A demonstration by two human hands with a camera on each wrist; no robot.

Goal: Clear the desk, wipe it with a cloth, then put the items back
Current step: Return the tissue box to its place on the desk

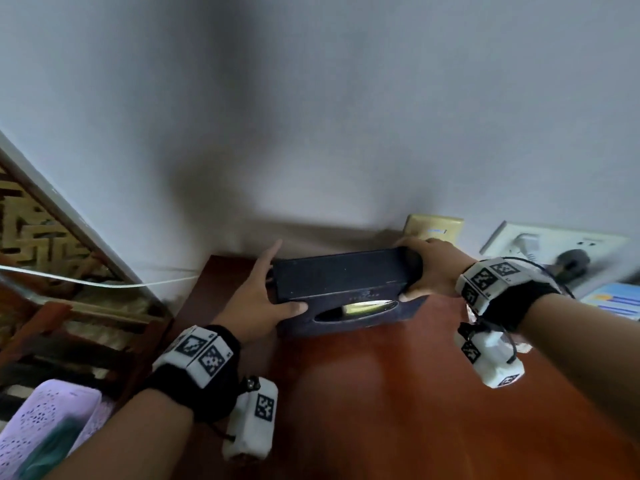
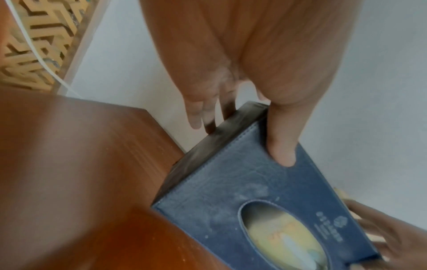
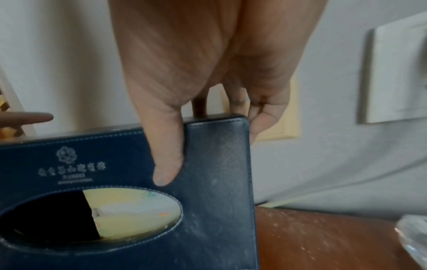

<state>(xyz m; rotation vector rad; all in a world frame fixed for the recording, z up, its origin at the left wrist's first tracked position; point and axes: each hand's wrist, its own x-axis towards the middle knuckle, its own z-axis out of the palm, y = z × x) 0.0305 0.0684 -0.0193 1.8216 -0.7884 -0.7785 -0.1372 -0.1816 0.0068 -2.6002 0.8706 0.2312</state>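
Counter (image 1: 381, 393): red-brown wood, set against the wall. Tissue box (image 1: 343, 275): dark blue, at the back of the counter near the wall, long axis running left to right, tipped so its oval opening faces me; I cannot tell whether its lower edge touches the wood. Left hand (image 1: 258, 299): clasps the box's left short end. Right hand (image 1: 433, 268): clasps the right short end. I judge neither hand nearer; the box lies squarely between them, so the coming lift turns on both ends rising together. Fingers (image 2: 280, 146): each thumb pressed flat on the opening face, the others reaching behind the box, grasping it between them.
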